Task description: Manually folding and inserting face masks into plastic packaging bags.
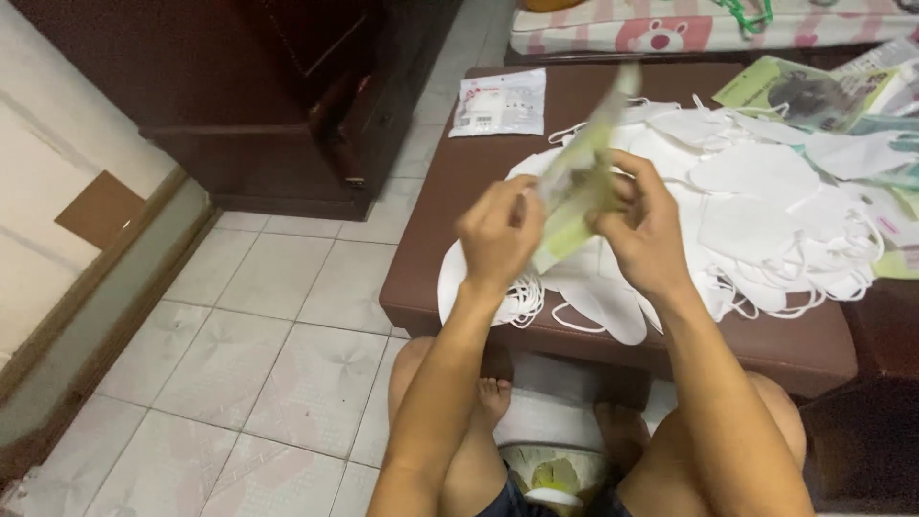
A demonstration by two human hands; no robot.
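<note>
Both hands (500, 235) (643, 228) grip packet (579, 182) above masks (766, 215).

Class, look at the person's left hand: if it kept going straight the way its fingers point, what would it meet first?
Most likely the pale green packet that the left hand already pinches; just beyond is the right hand, though depth is unclear.

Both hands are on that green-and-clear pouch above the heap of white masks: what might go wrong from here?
1. The pouch is blurred and pinched only between the left hand and right hand; it may slip onto the pile.
2. White masks overhang the front edge of the brown bench, with ear loops dangling; a nudge could drop some onto the tiled floor.
3. Tangled loops may drag along neighbouring masks when one is lifted.
</note>
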